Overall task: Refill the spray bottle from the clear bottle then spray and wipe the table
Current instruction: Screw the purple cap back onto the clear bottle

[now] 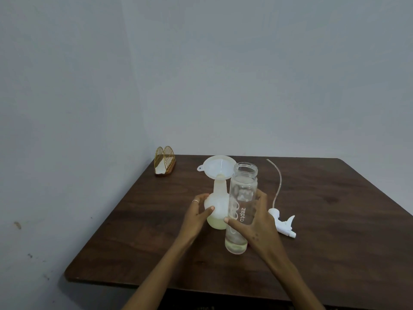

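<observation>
The clear bottle [242, 206] says "zepto" in white letters. The right hand [257, 222] wraps its fingers around it, upright, just beside the spray bottle [218, 204]. The left hand [197, 214] curls around the spray bottle, which has a funnel [218, 166] on top. The spray head [282, 222] lies to the right on the brown surface [335, 220], which has lots of room toward its right edge.

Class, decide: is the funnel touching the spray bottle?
Touching. The head view shows the funnel seated with its spout in the neck of the spray bottle.
</observation>
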Demonstrator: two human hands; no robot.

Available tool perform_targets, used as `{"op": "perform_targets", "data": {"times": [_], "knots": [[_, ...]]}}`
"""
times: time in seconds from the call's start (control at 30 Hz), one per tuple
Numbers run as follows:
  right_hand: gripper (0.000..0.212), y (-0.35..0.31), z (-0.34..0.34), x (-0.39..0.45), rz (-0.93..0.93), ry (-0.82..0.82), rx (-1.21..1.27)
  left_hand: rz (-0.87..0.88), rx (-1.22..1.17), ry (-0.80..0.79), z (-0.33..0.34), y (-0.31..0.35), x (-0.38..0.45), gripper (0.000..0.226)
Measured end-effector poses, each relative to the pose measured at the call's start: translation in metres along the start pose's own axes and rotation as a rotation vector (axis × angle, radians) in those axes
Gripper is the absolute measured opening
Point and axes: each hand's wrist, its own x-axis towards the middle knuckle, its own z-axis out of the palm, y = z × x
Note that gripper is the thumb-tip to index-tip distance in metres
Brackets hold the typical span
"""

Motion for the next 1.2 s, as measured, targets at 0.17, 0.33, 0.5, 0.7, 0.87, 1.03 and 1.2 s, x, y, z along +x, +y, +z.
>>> {"op": "perform_targets", "data": {"times": [0.17,0.33,0.5,0.7,0.87,1.03,1.2], "knots": [[0.083,0.007,0.013,-0.004,0.036,-0.058,0.016,-0.004,0.080,-0.019,-0.007,-0.002,-0.009,0.040],[0.088,0.017,0.022,-0.009,0.053,-0.077,0.054,-0.037,0.090,-0.073,-0.006,-0.005,-0.020,0.055],[0.088,0.021,0.023,-0.008,0.045,-0.079,0.075,-0.119,0.004,-0.134,-0.009,-0.028,-0.043,0.067],[0.088,0.027,0.026,-0.006,0.085,-0.160,0.100,-0.137,-0.008,-0.300,0.004,-0.034,-0.056,0.087],[0.073,0.025,0.008,-0.013,0.114,-0.315,0.259,-0.111,0.067,-0.228,0.019,-0.030,-0.056,0.074],[0.026,0.049,-0.013,-0.012,0.149,0.097,0.047,-0.104,0.097,-0.187,0.021,-0.034,-0.057,0.064],[0.050,0.073,-0.006,-0.003,0.158,-0.131,-0.493,-0.091,0.101,-0.184,0.022,-0.031,-0.059,0.064]]}}
